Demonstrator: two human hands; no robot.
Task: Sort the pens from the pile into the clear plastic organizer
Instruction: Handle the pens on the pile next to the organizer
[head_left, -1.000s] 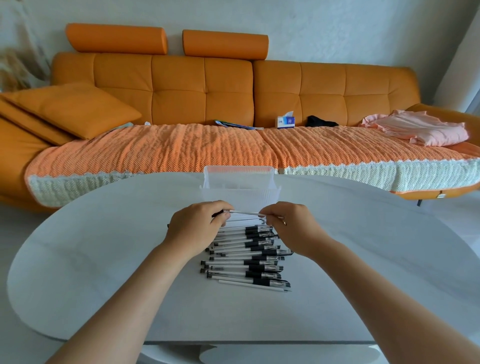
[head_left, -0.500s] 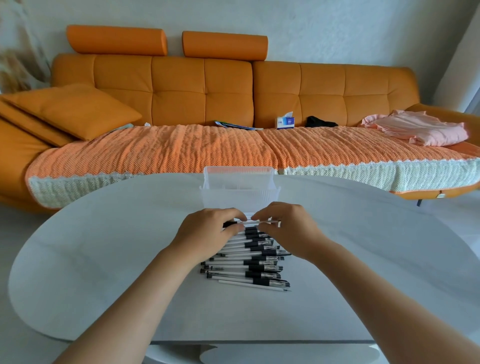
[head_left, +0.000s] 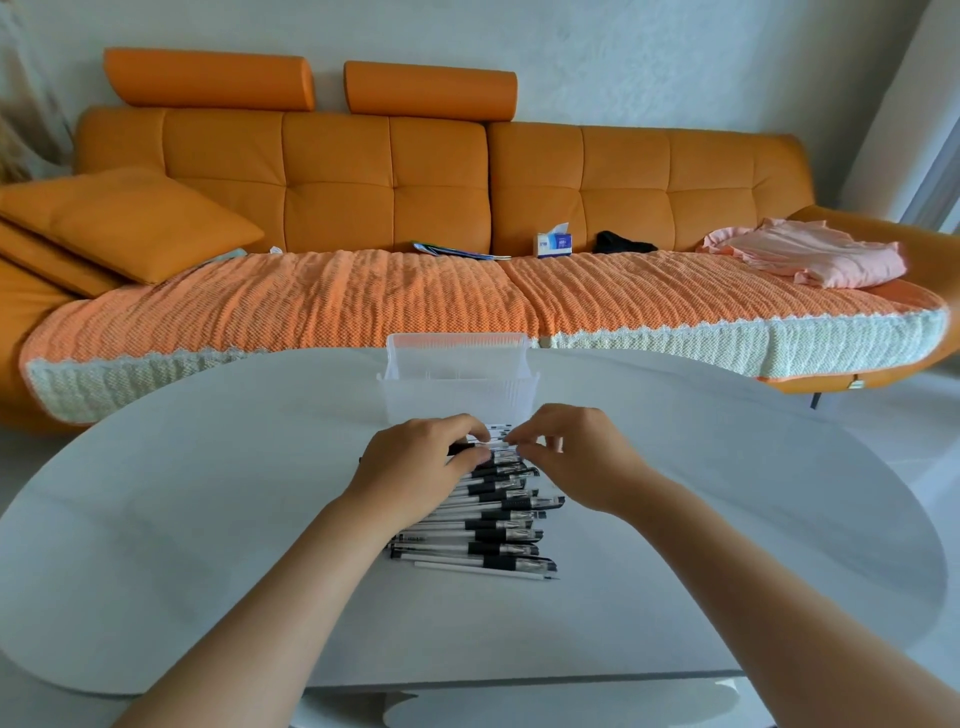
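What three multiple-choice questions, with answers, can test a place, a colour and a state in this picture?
1. Where does the organizer stand? A. on the floor B. on a shelf C. on the table, behind the pens
2. What colour is the sofa? A. orange B. grey C. green
3. What do the left hand and right hand do? A. lie flat B. pinch pens C. lift the organizer
Answers: C, it stands beyond the pile; A, it is plainly orange; B, both grip pens at the far end.
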